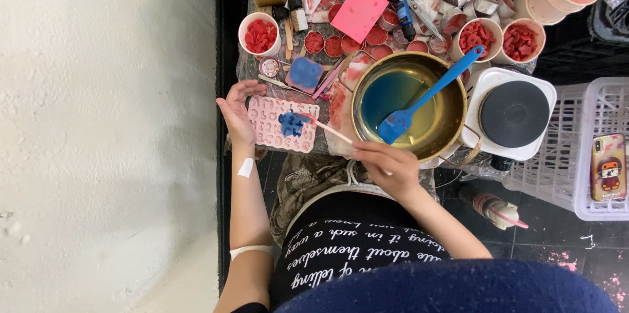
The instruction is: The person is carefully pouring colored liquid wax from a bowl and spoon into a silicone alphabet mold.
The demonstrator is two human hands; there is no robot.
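1. Pinching a thin wooden stick (325,129), our right hand (388,167) keeps a narrow grip on its near end, while the far tip reaches toward ten o'clock, onto a blue blob (290,123) of coloured material lying on the pink mould (282,124).
2. Our left hand (236,114) is spread flat, nothing in its grip, palm pressed against the mould's nine-o'clock edge, we judge to steady the tray against the stick.
3. That left forearm runs straight up from six o'clock, wrist bent slightly inward; a small white patch (246,167) sits on the forearm.
4. At twelve o'clock from the mould lies a small blue block (305,72) on the tabletop (341,100), and beyond it a white cup (259,33) of red pieces.
5. At three o'clock from the mould stands a brass-coloured pot (445,123) with blue-green liquid; a blue spatula (426,97) leans in it, handle pointing to one o'clock, kept within reach of the right hand.
6. Our right forearm comes in from five o'clock, wrist cocked so the stick stays shallow over the mould.
7. Farther right sits a white hotplate (513,115), touching the pot's side, then a white basket (576,149) holding a phone (609,165).
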